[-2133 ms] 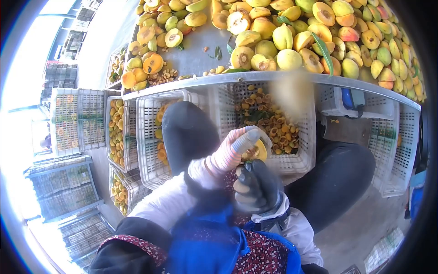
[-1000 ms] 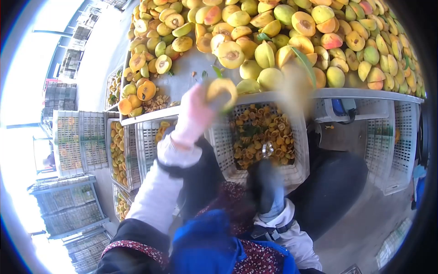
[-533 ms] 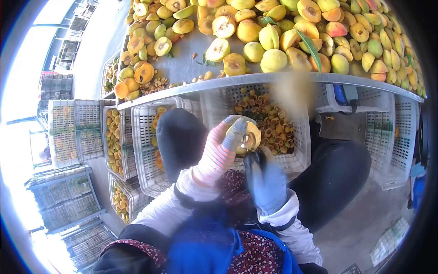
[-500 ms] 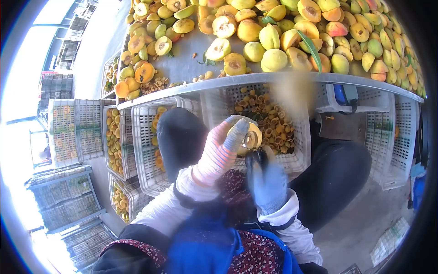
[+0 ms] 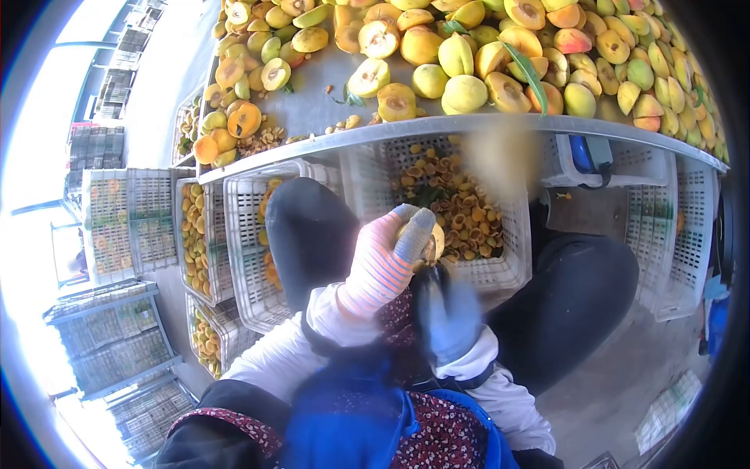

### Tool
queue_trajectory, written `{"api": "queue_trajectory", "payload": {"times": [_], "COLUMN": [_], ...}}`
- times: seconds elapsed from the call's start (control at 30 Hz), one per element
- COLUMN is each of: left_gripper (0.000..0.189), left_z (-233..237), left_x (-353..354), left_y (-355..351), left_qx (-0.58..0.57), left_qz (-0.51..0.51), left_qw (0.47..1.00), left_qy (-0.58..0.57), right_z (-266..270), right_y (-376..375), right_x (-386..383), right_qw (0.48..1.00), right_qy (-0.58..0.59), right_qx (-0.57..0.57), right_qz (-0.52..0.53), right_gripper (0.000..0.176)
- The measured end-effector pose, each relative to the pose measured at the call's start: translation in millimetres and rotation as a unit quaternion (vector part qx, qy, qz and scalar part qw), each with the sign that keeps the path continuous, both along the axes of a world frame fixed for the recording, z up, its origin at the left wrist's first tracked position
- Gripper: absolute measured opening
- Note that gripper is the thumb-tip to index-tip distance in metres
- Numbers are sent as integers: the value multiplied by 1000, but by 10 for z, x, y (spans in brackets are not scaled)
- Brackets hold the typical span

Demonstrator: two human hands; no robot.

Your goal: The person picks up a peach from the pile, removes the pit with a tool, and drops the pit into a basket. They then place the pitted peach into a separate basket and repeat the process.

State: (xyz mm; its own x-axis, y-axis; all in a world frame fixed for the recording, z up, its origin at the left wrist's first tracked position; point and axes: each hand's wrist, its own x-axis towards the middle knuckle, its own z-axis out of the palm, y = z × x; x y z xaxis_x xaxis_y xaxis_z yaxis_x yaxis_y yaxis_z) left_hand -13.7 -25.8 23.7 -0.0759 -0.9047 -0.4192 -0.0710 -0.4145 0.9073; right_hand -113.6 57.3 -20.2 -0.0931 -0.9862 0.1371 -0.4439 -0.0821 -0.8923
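My left hand (image 5: 381,262), in a striped knitted glove, is closed around a halved yellow peach (image 5: 434,244), cut face toward the right. My right hand (image 5: 455,322), gloved and smeared by motion, grips a black-handled tool (image 5: 429,288). The tool's upper end meets the lower edge of the peach; its working tip is hidden or blurred. Both hands are above my lap, just in front of a white crate (image 5: 512,270) of scooped-out peach pieces (image 5: 457,195).
A metal table (image 5: 312,90) ahead carries heaped halved and whole peaches (image 5: 461,90). White crates of fruit (image 5: 234,270) stand left of my knees. More crates (image 5: 687,234) are at the right, under the table. A pale blurred spot (image 5: 504,152) covers part of the view.
Both hands have shifted slightly, the right one a little left and down. The peach half has turned, so less of its cut face shows. The view has tilted slightly.
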Motion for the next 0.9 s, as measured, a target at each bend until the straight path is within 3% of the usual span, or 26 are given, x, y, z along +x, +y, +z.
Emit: {"api": "queue_trajectory", "payload": {"times": [0.07, 0.23, 0.3, 0.37, 0.43, 0.53, 0.63, 0.73, 0.8, 0.87, 0.9], "left_gripper": [27, 27, 27, 28, 29, 25, 28, 23, 21, 23, 26], "left_z": [11, -9, 15, 63, 111, 94, 25, -86, -72, -12, -51], "left_x": [-26, -111, -92, -56, -11, 96, 20, -127, -145, -169, -122], "left_y": [-1, 48, 16, -42, -121, -214, -115, 39, 61, 59, 49], "left_qx": [-4, -56, -32, 2, 45, 101, 62, -12, -24, -12, -29], "left_qz": [15, 63, 34, -6, -58, -163, -83, 51, 50, 54, 28], "left_qw": [1000, 995, 999, 1000, 997, 971, 991, 997, 996, 994, 996], "left_qy": [14, 49, 27, 6, -14, -142, -80, 62, 74, 89, 75], "right_z": [30, 79, 39, 78, 180, 32, -121, -130, -163, -101, -3], "right_y": [7, -68, -18, -16, -46, 23, 108, 86, 29, -109, -191], "right_x": [21, 8, 3, -13, -62, -84, -25, -41, -36, -34, -58], "right_qw": [995, 997, 998, 997, 987, 989, 998, 998, 993, 992, 917], "right_qy": [-74, -48, 44, 31, -88, -59, 46, 32, 113, -91, -346], "right_qx": [60, 65, 48, 73, 137, 125, 26, 38, -12, 63, 170], "right_qz": [-25, -12, 6, 12, 5, 51, 36, 34, 3, -63, -100], "right_gripper": [33, 31, 30, 30, 28, 28, 26, 24, 24, 25, 26]}}
